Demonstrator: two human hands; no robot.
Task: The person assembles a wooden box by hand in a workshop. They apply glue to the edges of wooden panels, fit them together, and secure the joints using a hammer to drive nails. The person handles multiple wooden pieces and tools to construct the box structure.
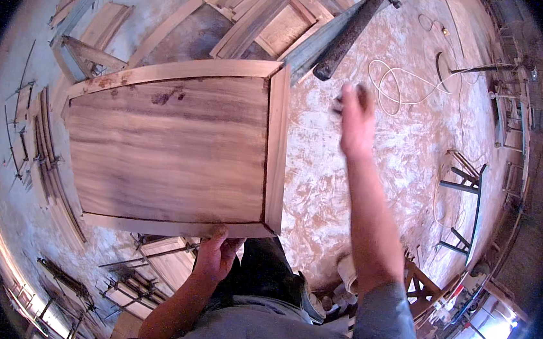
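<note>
A framed wooden panel (169, 154) with a brown grained middle and lighter frame strips fills the left centre of the view. Dark stains mark its far left part. My left hand (215, 257) grips the panel's near frame strip, thumb on top and fingers underneath. Off the panel's right side, apart from it, my right hand (357, 122) is stretched forward over the floor. Motion smears its fingers, and a dark blur beside them cannot be made out. Beyond that hand, a hammer (351, 37) with a dark handle lies across a greenish beam (314, 47).
Behind the panel lie several wooden frames and boards (259, 20). A pale cord (391, 89) loops over the stained floor (320, 206). At the right lies a dark metal frame (476, 213); at the left are long wooden strips (52, 163) and clamps (68, 281).
</note>
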